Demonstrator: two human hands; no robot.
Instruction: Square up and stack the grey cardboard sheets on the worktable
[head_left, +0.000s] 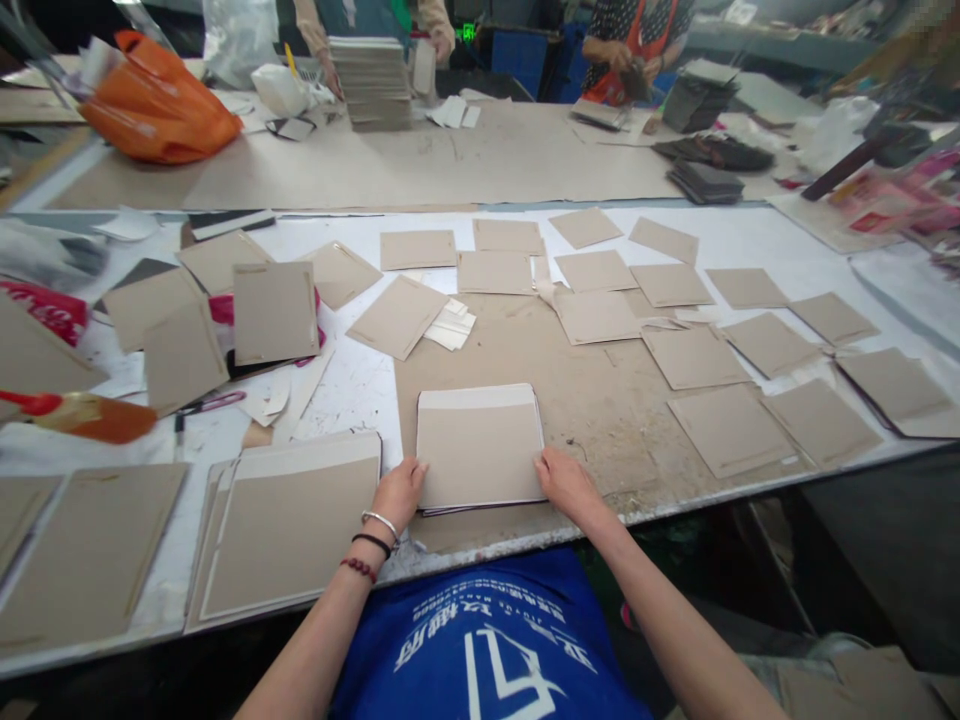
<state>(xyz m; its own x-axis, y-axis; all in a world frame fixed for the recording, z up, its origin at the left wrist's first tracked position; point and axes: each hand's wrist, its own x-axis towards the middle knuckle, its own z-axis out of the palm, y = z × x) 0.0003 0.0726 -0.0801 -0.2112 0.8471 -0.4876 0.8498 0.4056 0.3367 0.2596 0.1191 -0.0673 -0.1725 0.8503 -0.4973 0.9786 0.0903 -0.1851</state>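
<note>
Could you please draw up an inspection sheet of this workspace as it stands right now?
Surface: white-topped work table, scuffed, with a large brown board lying on it.
Job's things: stack of beige card sheets under both hands; many single sheets lie spread around it.
Clutter: scissors with pink handles, white paper scraps.
Hands: left hand and right hand rest on the stack's side edges.
Cables: nothing seen.
Surroundings: far table with an orange plastic bag; a co-worker and a co-worker in an orange apron stand beyond it.
</note>
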